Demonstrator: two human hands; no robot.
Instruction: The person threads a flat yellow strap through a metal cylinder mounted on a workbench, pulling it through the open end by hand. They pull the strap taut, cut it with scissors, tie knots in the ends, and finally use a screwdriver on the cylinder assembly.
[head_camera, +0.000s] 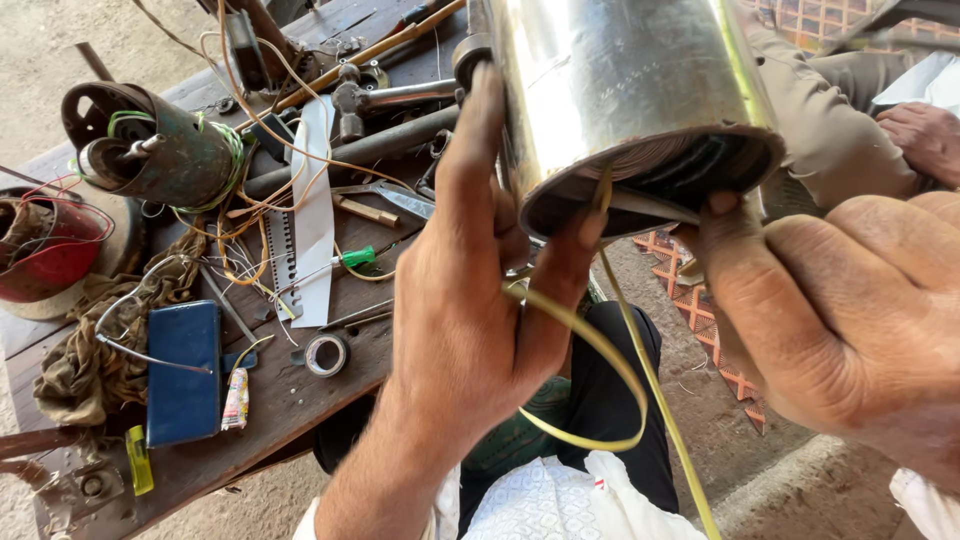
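Observation:
A shiny metal cylinder (620, 90), a motor stator with copper windings visible at its open lower end, is held up close in front of me. My left hand (470, 300) grips its left side, fingers on the shell and thumb at the rim. My right hand (850, 320) holds the right edge of the open end, thumb pressed to the rim. A yellow flat strip (620, 370) comes out of the windings, loops past my left hand and hangs down.
A cluttered wooden bench (290, 400) on the left carries a green motor body (170, 150), a red-wound coil (45, 245), a hammer (380, 98), a blue case (183, 370), a tape roll (326, 354), wires and rags. Another person's leg and hand (920, 135) are at upper right.

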